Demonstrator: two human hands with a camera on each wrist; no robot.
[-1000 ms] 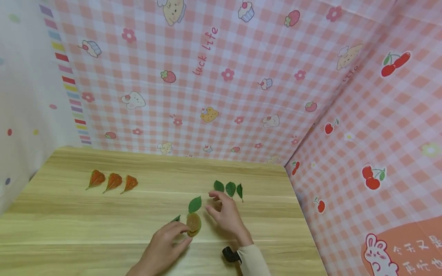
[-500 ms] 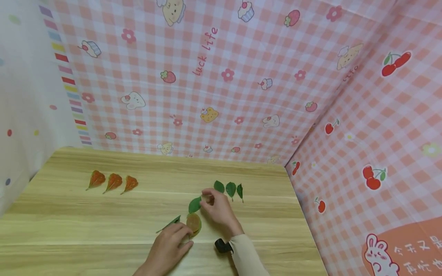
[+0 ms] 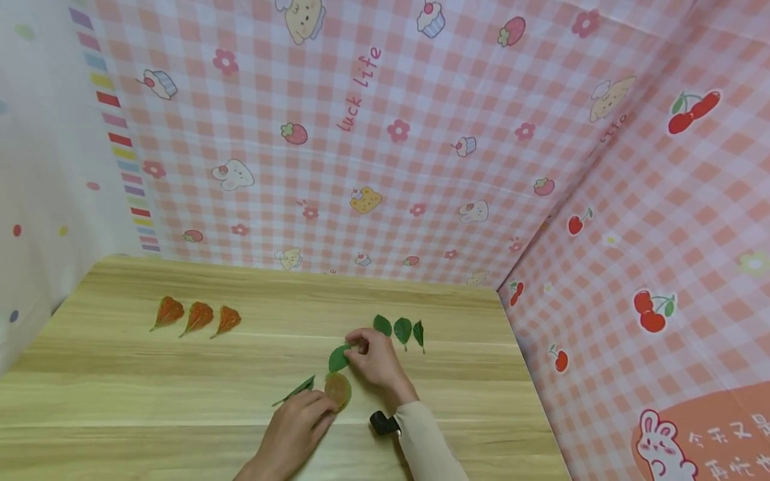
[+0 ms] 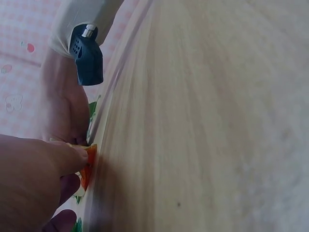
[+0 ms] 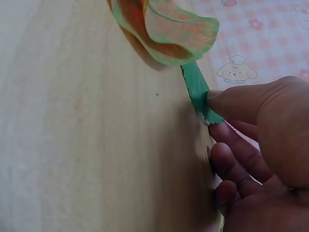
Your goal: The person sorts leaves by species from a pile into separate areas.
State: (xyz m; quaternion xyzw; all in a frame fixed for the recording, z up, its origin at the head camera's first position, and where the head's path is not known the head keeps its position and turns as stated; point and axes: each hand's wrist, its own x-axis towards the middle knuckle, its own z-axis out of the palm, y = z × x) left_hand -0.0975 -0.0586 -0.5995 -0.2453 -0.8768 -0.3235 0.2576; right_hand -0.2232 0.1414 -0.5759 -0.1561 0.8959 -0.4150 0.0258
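My left hand [image 3: 299, 424] pinches the lower edge of a yellow-orange leaf [image 3: 339, 389] near the middle of the table. Seen from the right wrist, this leaf [image 5: 186, 38] is curled, orange with green edges. Just beyond it lies a toothed green leaf [image 3: 339, 359], its near end meeting the orange one. My right hand [image 3: 380, 361] holds that green leaf [image 5: 195, 87] by its far tip between thumb and index finger. A dark, folded green leaf [image 3: 303, 386] lies just left of my left fingers. In the left wrist view, my thumb lies over the orange leaf [image 4: 90, 164].
Three orange leaves [image 3: 199, 316] lie in a row at the back left of the wooden table [image 3: 150, 394]. Three green leaves [image 3: 402, 330] are lined up just beyond my right hand. A pink checked cloth wall [image 3: 337, 167] rises behind the table.
My right hand has moved left from beside the green leaf and now pinches its tip. My left fingers have shifted slightly on the orange leaf, uncovering more of the folded leaf.
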